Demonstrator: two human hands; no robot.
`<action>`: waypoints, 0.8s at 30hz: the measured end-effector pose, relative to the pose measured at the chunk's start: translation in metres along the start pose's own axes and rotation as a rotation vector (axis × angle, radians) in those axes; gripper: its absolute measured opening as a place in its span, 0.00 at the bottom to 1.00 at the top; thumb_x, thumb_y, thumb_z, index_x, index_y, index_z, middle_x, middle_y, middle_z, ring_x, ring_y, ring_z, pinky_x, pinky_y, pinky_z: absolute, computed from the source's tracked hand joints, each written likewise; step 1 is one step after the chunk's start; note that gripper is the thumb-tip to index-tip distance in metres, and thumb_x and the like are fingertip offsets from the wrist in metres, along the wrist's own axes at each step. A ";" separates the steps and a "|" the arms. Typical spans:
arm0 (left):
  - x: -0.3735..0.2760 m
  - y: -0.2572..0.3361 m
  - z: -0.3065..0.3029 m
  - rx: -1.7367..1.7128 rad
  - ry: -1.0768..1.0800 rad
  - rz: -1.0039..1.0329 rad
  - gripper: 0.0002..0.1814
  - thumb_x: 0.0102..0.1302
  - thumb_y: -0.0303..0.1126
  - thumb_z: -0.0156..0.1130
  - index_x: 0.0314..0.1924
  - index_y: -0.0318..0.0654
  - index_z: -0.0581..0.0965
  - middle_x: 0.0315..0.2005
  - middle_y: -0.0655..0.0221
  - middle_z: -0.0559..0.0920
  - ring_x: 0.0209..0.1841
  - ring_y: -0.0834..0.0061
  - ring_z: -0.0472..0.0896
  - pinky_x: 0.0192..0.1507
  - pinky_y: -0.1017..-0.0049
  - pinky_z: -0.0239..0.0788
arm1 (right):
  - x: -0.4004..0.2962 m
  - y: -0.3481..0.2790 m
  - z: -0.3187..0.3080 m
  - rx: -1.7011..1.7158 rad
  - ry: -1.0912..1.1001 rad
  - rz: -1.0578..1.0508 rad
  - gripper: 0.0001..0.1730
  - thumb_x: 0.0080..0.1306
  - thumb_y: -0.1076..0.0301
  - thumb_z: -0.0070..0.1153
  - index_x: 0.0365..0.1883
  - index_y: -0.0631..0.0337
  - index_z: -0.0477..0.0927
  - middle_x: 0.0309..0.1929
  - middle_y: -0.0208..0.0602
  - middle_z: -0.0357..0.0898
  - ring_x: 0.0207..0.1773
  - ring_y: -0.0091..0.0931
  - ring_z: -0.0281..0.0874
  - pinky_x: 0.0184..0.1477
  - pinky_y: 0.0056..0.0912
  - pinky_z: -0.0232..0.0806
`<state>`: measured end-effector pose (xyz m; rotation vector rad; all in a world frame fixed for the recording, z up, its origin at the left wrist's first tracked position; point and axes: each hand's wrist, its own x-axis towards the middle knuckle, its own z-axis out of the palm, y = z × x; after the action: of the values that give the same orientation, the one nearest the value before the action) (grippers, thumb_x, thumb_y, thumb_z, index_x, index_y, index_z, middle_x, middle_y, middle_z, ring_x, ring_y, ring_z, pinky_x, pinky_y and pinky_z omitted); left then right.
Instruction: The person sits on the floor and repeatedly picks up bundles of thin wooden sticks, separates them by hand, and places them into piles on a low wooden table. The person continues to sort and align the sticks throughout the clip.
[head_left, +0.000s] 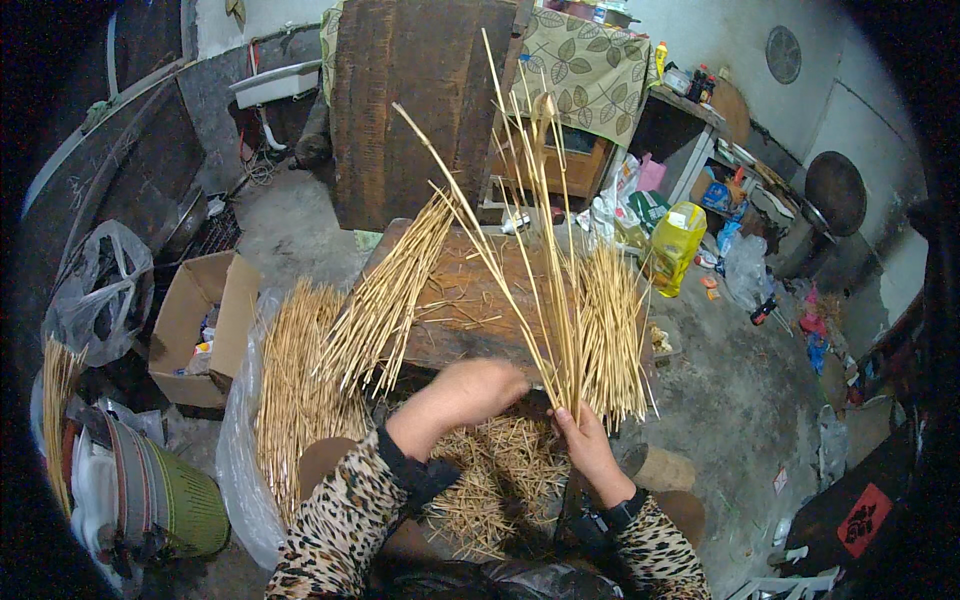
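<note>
My right hand (586, 441) grips the lower ends of a small bunch of dry straw stalks (559, 330), which fans upward over a low wooden table. My left hand (484, 388) is just left of the bunch, its back towards me and slightly blurred. Its fingertips are hidden, so I cannot tell whether it holds anything. On the table, a pile of straw (394, 300) lies to the left, its ends over the near edge. A second pile (613, 330) lies to the right, behind the held stalks. Short cut straw (499, 469) is heaped below, between my knees.
The wooden table (480, 289) bears loose straw bits. A taller straw bundle (289, 375) stands left in a clear plastic bag (238, 465). Also left are a cardboard box (195, 322) and a green basket (180, 487). A yellow bag (677, 244) sits beyond the table at right.
</note>
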<state>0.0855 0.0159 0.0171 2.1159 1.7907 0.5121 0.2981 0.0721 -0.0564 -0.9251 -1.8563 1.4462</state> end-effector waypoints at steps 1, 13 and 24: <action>0.005 -0.010 -0.009 0.063 0.058 -0.067 0.14 0.67 0.38 0.47 0.36 0.37 0.77 0.35 0.54 0.79 0.40 0.51 0.77 0.43 0.60 0.69 | -0.001 0.000 0.001 0.006 -0.011 0.011 0.13 0.72 0.62 0.45 0.44 0.63 0.72 0.28 0.27 0.72 0.30 0.17 0.66 0.34 0.22 0.63; 0.007 -0.047 -0.026 -0.873 0.964 -0.228 0.13 0.71 0.38 0.51 0.39 0.35 0.77 0.24 0.75 0.75 0.27 0.82 0.71 0.32 0.78 0.64 | -0.004 0.006 0.011 0.129 -0.246 0.085 0.12 0.73 0.62 0.42 0.42 0.63 0.70 0.24 0.21 0.65 0.26 0.15 0.61 0.28 0.20 0.58; 0.002 0.016 0.015 -0.283 0.564 -0.067 0.10 0.60 0.33 0.59 0.41 0.38 0.76 0.32 0.58 0.80 0.36 0.58 0.79 0.38 0.65 0.71 | 0.001 -0.007 0.006 0.280 -0.224 0.208 0.12 0.74 0.61 0.41 0.36 0.61 0.70 0.22 0.22 0.65 0.24 0.15 0.59 0.27 0.19 0.54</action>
<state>0.1064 0.0149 0.0109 1.8202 1.9043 1.3623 0.2918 0.0684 -0.0509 -0.8656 -1.6866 1.9493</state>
